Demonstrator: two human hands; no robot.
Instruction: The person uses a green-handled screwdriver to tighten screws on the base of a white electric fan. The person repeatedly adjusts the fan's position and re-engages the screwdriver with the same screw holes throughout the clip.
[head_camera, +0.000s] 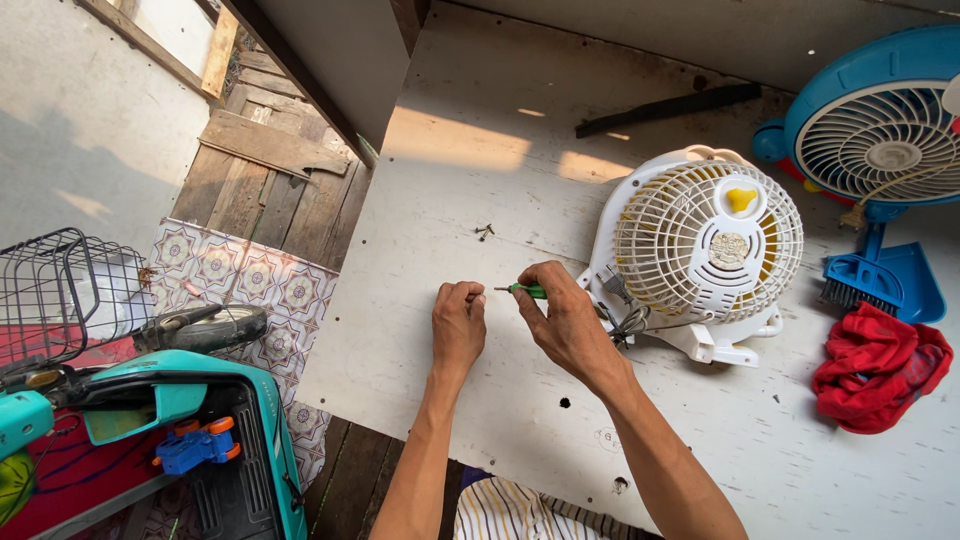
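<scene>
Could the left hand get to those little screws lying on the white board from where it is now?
Probably yes. The left hand is closed near the tip of the green screwdriver, and the small screws lie just beyond it on the white board, with only bare surface between them.

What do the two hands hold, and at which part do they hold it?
The right hand pinches a green screwdriver by its handle. The left hand meets its tip with curled fingers; whether it holds something small there cannot be told.
</scene>
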